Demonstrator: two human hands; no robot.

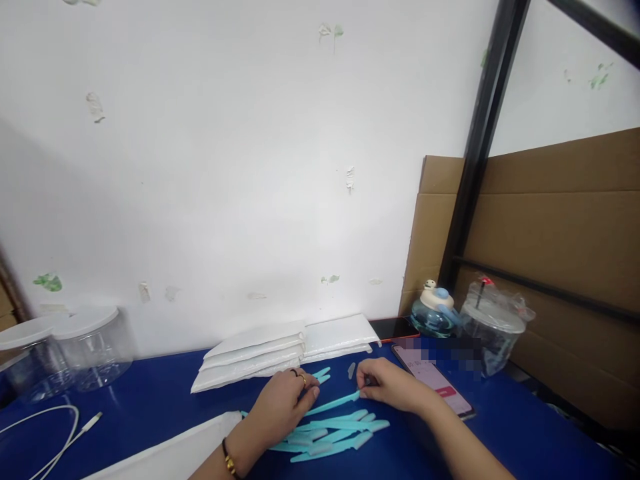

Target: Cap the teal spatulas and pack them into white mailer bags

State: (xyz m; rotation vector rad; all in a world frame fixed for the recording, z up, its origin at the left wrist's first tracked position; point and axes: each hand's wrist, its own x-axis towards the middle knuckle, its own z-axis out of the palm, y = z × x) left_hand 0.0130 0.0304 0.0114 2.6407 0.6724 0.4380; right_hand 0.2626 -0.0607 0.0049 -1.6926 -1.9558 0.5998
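Note:
My right hand [377,383] pinches the tip of a turquoise eyebrow razor [333,403] between thumb and fingers. The razor's handle runs left, below my left thumb. My left hand [290,403], with rings and a bracelet, is closed over more turquoise razors [324,375], whose ends poke out past its fingertips; the grip itself is mostly hidden. Just in front of both hands lies a loose pile of several eyebrow razors [340,433] with pale covers. A small clear blade cover [351,371] rests by my right fingertips.
White packets [255,353] are stacked against the wall, and another white packet [170,450] lies front left. Clear jars [93,353] and a white cable [75,427] are left. To the right are a phone [455,399], a blue bottle [433,317] and a bagged cup [493,327].

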